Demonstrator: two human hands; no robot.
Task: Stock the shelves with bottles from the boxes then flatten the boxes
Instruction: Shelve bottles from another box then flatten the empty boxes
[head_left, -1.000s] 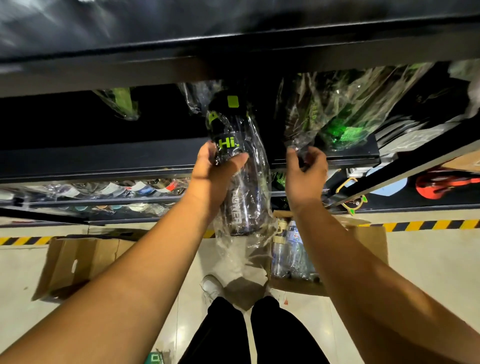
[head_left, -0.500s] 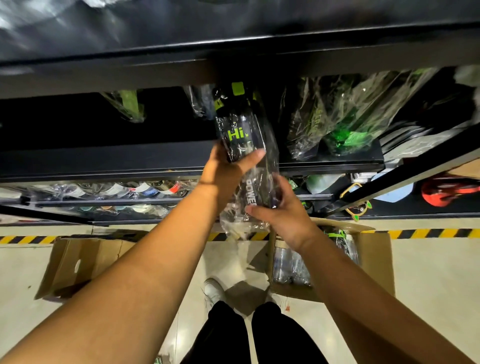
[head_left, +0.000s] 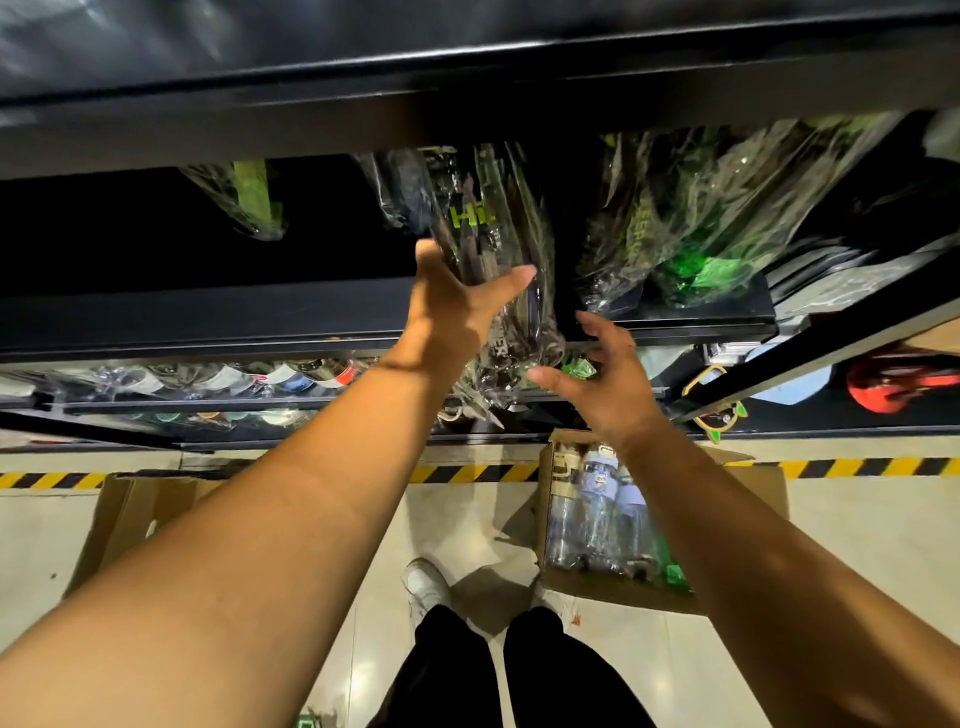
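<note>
Two grips, neither clamped: our left grip (head_left: 457, 312) lies flat, fingers straight, against the bottle (head_left: 493, 228); our right grip (head_left: 602, 379), fingers spread, hangs just beside its base.

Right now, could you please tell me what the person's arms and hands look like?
The left forearm and right forearm are bare, no sleeve in view. The left hand and right hand wear no gloves; I see no watch, ring or wristband.

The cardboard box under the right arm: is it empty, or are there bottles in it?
Not empty: the cardboard box is open and clear bottles show inside it.
</note>
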